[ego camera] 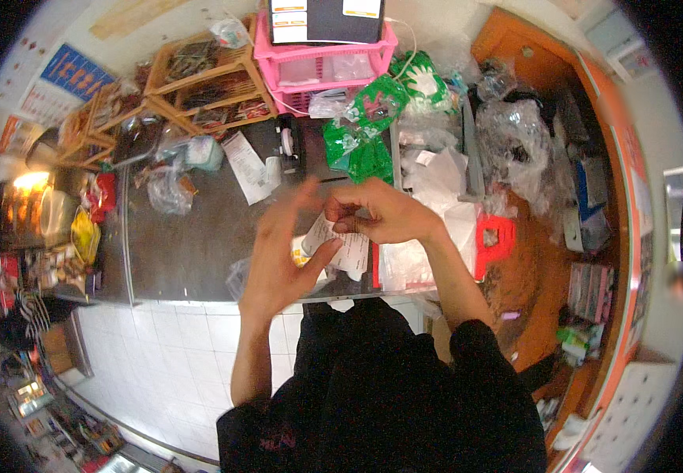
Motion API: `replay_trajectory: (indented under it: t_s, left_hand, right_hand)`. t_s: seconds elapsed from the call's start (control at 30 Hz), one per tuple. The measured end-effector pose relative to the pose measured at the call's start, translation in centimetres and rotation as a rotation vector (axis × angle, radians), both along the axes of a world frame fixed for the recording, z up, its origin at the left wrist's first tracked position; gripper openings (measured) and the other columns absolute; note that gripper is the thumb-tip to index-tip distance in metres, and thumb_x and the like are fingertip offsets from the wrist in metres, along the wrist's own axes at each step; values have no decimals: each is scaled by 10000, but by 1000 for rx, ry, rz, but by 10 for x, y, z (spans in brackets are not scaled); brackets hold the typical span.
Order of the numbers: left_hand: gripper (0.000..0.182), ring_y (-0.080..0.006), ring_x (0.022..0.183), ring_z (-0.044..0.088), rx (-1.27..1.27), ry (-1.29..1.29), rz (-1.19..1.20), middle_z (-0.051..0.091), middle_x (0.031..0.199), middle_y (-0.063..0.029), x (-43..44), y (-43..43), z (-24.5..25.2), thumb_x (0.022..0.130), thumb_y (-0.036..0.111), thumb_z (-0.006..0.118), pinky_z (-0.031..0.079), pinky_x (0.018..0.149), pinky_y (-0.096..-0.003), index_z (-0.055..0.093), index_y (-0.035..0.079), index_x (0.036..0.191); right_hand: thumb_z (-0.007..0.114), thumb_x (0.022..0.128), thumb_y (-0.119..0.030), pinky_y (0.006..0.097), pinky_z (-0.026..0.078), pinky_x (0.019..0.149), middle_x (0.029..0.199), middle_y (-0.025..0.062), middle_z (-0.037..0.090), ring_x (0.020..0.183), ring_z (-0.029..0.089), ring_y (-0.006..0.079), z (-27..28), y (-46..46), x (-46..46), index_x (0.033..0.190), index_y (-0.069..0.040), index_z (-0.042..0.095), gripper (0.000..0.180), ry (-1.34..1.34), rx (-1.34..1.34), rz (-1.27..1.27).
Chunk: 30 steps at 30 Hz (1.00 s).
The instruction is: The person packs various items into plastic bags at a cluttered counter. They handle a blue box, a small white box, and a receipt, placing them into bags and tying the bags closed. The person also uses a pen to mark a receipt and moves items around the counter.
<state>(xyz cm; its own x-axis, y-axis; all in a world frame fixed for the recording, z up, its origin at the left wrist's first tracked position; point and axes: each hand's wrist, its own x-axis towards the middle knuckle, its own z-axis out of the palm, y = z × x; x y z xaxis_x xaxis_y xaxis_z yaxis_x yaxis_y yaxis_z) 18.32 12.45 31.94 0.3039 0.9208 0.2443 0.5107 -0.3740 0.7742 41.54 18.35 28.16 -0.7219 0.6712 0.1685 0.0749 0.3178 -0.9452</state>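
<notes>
Over the front of the dark counter, my left hand is blurred, its thumb and fingers spread apart. The left thumb tip overlaps a printed paper slip that lies on top of a white and yellow item, mostly hidden. My right hand bends over the slip's upper end, with thumb and fingertips brought together. Whether those fingertips grip the slip or something thin cannot be made out. Just right of the slip, white plastic bags lie over a red bag with a cut-out handle.
Behind my hands are green printed plastic bags, a long receipt and a black device. A pink plastic rack carries a screen. Wooden shelves stand left of it. A grey tray holds white bags.
</notes>
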Motion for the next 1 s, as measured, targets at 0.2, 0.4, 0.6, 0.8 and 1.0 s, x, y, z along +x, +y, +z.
replay_trajectory:
  t_s: [0.2,0.4,0.6,0.8,1.0]
  left_hand:
    - [265,-120,887,654,-295,-475,228,715,990,-61,27,-23,12,928,75,704,516,782,-272,638,-24,1164]
    - [237,-52,843,587,-356,-908,220,672,908,-10,62,-68,7,848,-8,773,474,789,-234,552,77,850]
    - [201,-105,797,653,-427,-830,361,726,927,-65,115,-97,16,861,41,789,528,780,-271,646,25,1001]
    - [174,-134,621,647,-492,-765,453,730,873,-118,129,-122,28,895,50,758,522,496,-265,662,-34,1014]
    - [175,-132,616,649,-472,-910,440,729,869,-129,134,-136,26,937,73,732,528,479,-256,669,-63,1028]
  right_hand:
    - [783,857,-153,311,509,735,882,46,703,803,628,106,76,10,45,1000,-21,677,221,-104,-63,95]
    - [853,783,-206,291,495,694,795,7,698,772,632,92,115,58,87,926,-40,717,258,-212,61,172]
    - [889,695,-201,313,501,671,806,26,719,741,636,101,173,106,70,932,-50,736,320,-139,321,155]
    - [851,694,-86,315,522,706,813,89,743,747,651,125,221,105,63,956,-2,774,286,-128,541,-32]
    - [808,744,-26,284,505,669,797,62,744,722,648,109,232,95,62,904,24,762,174,-213,464,-29]
